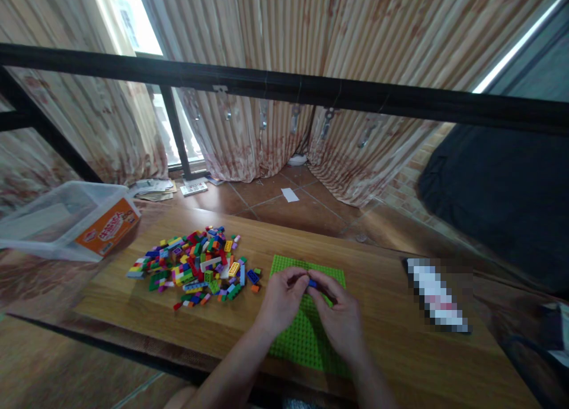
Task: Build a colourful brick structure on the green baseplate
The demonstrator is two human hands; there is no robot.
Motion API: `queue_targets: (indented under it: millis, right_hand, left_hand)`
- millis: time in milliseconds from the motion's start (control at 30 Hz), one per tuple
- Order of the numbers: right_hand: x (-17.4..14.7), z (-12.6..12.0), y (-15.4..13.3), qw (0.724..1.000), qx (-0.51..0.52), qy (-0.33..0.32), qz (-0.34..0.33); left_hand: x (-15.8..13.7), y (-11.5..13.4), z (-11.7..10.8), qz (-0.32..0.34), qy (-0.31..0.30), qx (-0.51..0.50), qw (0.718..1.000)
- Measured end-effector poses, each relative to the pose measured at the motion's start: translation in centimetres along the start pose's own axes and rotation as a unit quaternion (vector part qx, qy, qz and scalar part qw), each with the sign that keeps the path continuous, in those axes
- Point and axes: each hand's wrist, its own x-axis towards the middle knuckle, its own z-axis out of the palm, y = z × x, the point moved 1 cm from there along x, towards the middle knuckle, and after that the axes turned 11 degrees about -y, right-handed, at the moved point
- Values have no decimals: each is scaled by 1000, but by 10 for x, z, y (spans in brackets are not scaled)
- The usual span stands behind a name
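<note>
A small blue toy brick [312, 283] shows between the fingertips of both hands, above a green studded baseplate [306, 338]. My left hand [284, 296] is closed, its thumb and index finger pinched at the brick's left side. From the right, my right hand [340, 311] curls its thumb and fingers against the same brick. Fingers cover much of the brick, so its full shape is hidden. To the left of the baseplate lies a loose heap of mixed coloured bricks [195, 267], with a few strays such as a dark blue brick [253, 276] near my left hand.
Everything lies on a wooden table [377, 290]. A clear plastic bin [66, 243] with an orange label stands beyond its left end. A flat, pixelated object [435, 296] rests at the right. A black horizontal bar [267, 86] crosses before the curtains [275, 29].
</note>
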Motion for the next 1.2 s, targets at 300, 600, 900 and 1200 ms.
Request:
queue_targets:
  millis: [300, 600, 900, 1200]
  right_hand:
    - [5, -17, 0, 997, -71, -22, 12]
    - [9, -32, 22, 979, -201, 12, 28]
    - [14, -20, 28, 962, -275, 1, 9]
    - [14, -20, 31, 956, -293, 3, 16]
  left_hand:
    - [-1, -3, -1, 10, 11, 27, 1000]
    - [3, -4, -29, -44, 76, 201, 976]
    - [-2, -1, -17, -3, 25, 349, 937]
    - [-11, -6, -7, 42, -30, 484, 874]
